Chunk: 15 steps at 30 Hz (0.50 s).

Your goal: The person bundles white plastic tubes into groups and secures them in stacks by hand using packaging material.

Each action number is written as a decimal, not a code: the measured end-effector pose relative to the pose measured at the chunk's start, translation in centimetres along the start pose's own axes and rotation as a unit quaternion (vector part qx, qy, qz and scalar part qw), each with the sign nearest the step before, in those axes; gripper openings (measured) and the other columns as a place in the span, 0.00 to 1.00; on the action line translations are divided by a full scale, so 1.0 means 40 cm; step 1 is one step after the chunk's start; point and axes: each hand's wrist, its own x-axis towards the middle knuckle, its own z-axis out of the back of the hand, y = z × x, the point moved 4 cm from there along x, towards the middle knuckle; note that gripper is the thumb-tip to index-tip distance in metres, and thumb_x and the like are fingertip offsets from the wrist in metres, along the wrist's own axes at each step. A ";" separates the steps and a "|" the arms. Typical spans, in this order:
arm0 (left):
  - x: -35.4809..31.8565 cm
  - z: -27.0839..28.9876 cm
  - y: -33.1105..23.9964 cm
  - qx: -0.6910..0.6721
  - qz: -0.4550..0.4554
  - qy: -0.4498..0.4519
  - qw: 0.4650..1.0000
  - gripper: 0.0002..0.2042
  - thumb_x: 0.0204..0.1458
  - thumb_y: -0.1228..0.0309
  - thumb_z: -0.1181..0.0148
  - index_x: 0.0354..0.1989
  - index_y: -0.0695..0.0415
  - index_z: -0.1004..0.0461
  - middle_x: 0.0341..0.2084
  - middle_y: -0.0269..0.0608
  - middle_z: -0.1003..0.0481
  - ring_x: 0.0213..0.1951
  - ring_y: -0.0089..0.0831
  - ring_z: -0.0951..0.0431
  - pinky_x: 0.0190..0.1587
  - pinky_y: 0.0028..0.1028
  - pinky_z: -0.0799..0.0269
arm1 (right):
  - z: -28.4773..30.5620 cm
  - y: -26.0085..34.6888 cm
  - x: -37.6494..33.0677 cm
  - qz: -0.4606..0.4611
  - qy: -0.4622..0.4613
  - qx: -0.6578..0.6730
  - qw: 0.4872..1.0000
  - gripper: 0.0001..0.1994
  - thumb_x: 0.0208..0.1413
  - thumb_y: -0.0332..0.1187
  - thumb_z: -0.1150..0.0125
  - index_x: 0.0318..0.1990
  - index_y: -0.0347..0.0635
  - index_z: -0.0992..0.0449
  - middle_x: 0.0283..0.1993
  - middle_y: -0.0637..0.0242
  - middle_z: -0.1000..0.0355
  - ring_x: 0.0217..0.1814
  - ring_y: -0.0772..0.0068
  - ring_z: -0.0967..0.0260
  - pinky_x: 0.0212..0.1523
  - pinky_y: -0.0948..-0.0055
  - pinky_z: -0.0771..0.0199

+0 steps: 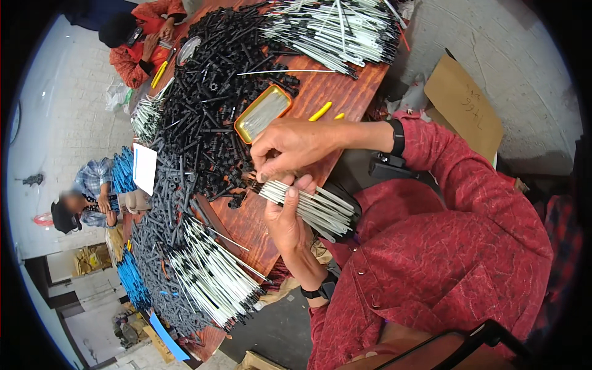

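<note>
Left hand [285, 219], fingers closed around a bundle of white rods [314, 208]. Right hand [290, 148] pinches the bundle's end above the desk [333, 92], beside black parts [209, 111].

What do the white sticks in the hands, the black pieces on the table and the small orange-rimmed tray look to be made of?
White sticks: probably plastic tubing, smooth, slightly glossy, uniform white.
Black pieces: likely moulded plastic, matt to semi-gloss, identical shapes.
Tray: seemingly metal, its shiny base reflecting light; the orange rim's material is unclear.
</note>
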 end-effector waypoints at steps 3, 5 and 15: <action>-0.027 0.016 -0.001 -0.011 -0.023 0.004 1.000 0.15 0.57 0.75 0.40 0.51 0.66 0.31 0.41 0.58 0.22 0.42 0.46 0.20 0.50 0.42 0.23 | -0.006 -0.002 -0.022 0.044 -0.003 0.079 0.996 0.08 0.57 0.34 0.40 0.38 0.39 0.22 0.35 0.61 0.25 0.35 0.67 0.26 0.34 0.68 0.29; -0.026 0.027 0.007 -0.018 -0.037 0.013 0.999 0.15 0.57 0.75 0.40 0.51 0.66 0.30 0.42 0.60 0.23 0.43 0.47 0.20 0.51 0.43 0.24 | 0.014 -0.056 -0.073 0.066 -0.098 -0.033 0.992 0.08 0.56 0.34 0.39 0.39 0.41 0.22 0.36 0.64 0.26 0.37 0.66 0.27 0.36 0.67 0.29; -0.057 0.038 -0.010 0.006 -0.163 0.050 0.985 0.12 0.57 0.76 0.42 0.49 0.65 0.26 0.44 0.63 0.23 0.45 0.50 0.20 0.52 0.46 0.26 | 0.029 -0.190 -0.169 0.115 -0.154 -0.301 0.934 0.12 0.47 0.33 0.35 0.40 0.46 0.25 0.40 0.66 0.32 0.46 0.58 0.35 0.45 0.60 0.33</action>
